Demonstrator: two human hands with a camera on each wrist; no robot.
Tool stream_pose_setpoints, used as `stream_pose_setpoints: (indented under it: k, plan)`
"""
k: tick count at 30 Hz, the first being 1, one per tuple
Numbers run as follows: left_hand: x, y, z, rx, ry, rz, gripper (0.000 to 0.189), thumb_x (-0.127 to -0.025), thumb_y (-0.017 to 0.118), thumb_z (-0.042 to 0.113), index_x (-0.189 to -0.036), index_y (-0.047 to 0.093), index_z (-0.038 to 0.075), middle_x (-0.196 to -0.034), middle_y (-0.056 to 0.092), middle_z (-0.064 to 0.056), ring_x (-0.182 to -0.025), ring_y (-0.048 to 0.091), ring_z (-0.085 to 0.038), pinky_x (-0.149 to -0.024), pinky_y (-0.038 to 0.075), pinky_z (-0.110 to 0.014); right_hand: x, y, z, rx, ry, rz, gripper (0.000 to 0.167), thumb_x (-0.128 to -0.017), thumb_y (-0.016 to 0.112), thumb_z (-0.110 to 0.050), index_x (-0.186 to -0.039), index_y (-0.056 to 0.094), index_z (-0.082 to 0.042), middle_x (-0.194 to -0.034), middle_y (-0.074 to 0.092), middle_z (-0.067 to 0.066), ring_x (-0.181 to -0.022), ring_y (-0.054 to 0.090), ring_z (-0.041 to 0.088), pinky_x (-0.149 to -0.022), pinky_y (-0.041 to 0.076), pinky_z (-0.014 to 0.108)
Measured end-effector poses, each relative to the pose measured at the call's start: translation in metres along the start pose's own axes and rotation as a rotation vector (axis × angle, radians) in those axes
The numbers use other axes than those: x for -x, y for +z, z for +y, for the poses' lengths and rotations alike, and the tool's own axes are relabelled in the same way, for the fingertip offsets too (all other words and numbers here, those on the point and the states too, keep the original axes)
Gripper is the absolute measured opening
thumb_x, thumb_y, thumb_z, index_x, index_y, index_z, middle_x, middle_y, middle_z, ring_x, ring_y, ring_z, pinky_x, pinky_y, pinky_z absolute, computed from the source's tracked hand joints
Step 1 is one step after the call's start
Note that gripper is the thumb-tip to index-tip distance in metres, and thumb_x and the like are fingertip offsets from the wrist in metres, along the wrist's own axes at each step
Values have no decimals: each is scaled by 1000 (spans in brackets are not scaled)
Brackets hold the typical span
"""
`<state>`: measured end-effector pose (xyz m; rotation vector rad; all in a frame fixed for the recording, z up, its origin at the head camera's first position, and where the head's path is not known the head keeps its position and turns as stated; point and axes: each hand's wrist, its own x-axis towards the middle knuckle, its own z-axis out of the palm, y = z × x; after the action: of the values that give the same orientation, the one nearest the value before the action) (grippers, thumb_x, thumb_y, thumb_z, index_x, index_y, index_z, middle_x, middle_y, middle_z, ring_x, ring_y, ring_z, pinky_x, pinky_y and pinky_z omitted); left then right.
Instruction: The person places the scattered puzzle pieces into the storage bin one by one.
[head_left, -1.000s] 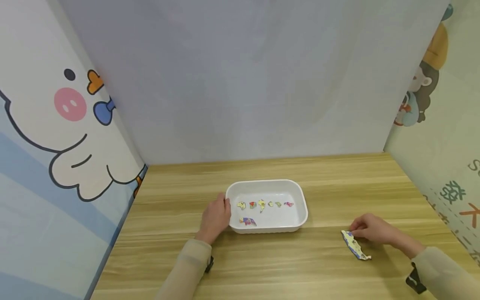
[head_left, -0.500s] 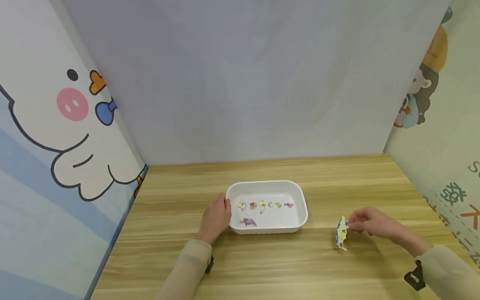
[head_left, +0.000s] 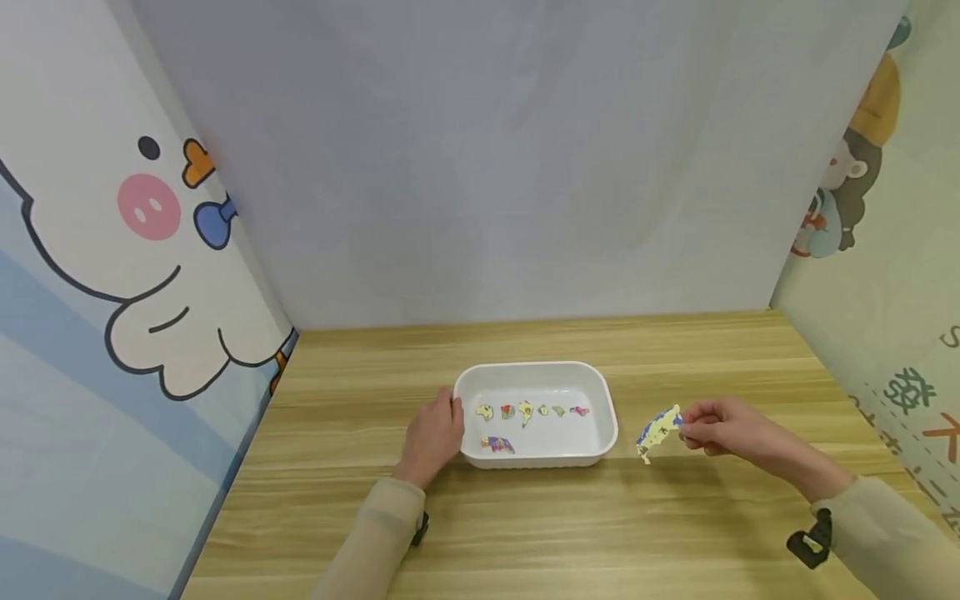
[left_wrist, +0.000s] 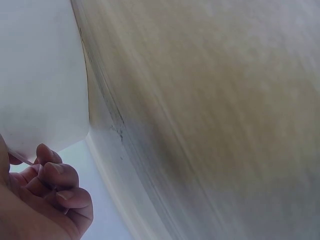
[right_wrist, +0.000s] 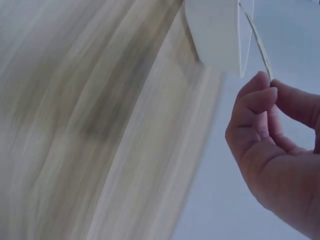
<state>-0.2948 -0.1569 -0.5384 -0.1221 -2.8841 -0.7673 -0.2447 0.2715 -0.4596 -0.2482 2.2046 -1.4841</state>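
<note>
My left hand (head_left: 431, 439) grips the left rim of a white plastic tray (head_left: 540, 456), its fingers curled under the edge in the left wrist view. Between thumb and fingertips, my right hand (head_left: 738, 429) pinches a thin, irregular yellow-and-blue piece (head_left: 658, 432) that looks like a map puzzle piece. It is held tilted above the table, just right of the tray. From the right wrist camera the puzzle piece (right_wrist: 260, 46) shows edge-on. Inside the tray lie several small coloured puzzle pieces (head_left: 526, 412) in a row, with a purple-and-red one (head_left: 497, 445) below them at the left.
The tray stands on a wood-grain table (head_left: 540, 533). A pale grey curtain (head_left: 480, 167) closes off the back, and printed cartoon panels (head_left: 67, 250) stand at the left and right.
My right hand has lifted the puzzle piece off the table and moved it left toward the tray, turning it on the way. My left hand has stayed on the rim.
</note>
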Motion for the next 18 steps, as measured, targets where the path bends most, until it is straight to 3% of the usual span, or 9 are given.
stream_pose_setpoints:
  k: [7, 18]
  plan:
    - [1, -1, 1, 4, 2, -6, 20, -99, 43, 25, -98, 54, 7, -77, 58, -11, -68, 58, -26, -58, 46, -42, -14, 13, -15, -38, 0, 66, 52, -94, 60, -10, -135, 36, 11, -85, 64, 13, -80, 62, 23, -68, 50, 33]
    - [1, -3, 3, 13, 3, -12, 21, -99, 44, 24, -99, 55, 6, -77, 58, -10, -68, 58, -25, -59, 47, -41, -44, 34, -33, -50, 5, 116, 41, -93, 60, -12, -126, 47, 9, -87, 67, 16, -76, 65, 23, -62, 49, 31]
